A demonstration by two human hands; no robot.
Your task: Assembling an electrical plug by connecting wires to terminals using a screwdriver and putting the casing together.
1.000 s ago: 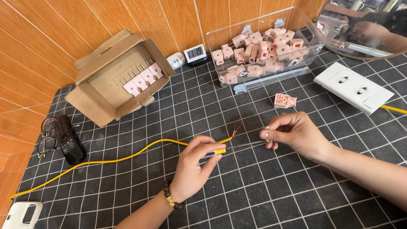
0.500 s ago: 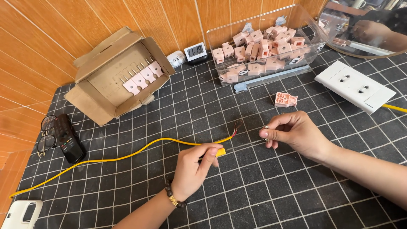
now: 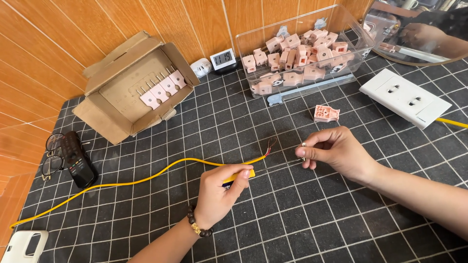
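Black grid-patterned counter (image 3: pixel 146 209) carries an open cardboard box (image 3: pixel 134 87), clear bin (image 3: pixel 302 53) of pink plugs, white socket plate (image 3: pixel 404 97), loose pink plug (image 3: pixel 325 113), yellow cable (image 3: pixel 122 182), remote (image 3: pixel 78 158), glasses (image 3: pixel 48 158) and small clock (image 3: pixel 223 59).

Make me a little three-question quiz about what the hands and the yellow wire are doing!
1. True or false: the left hand holds a yellow-handled tool.
2. What does the right hand pinch: A a small metal piece, B the glasses, C the white socket plate?
3. Where do the loose pink plugs sit?

Key: 1 true. 2 A. 3 Most in the clear plastic box; one pink plug lies on the mat.
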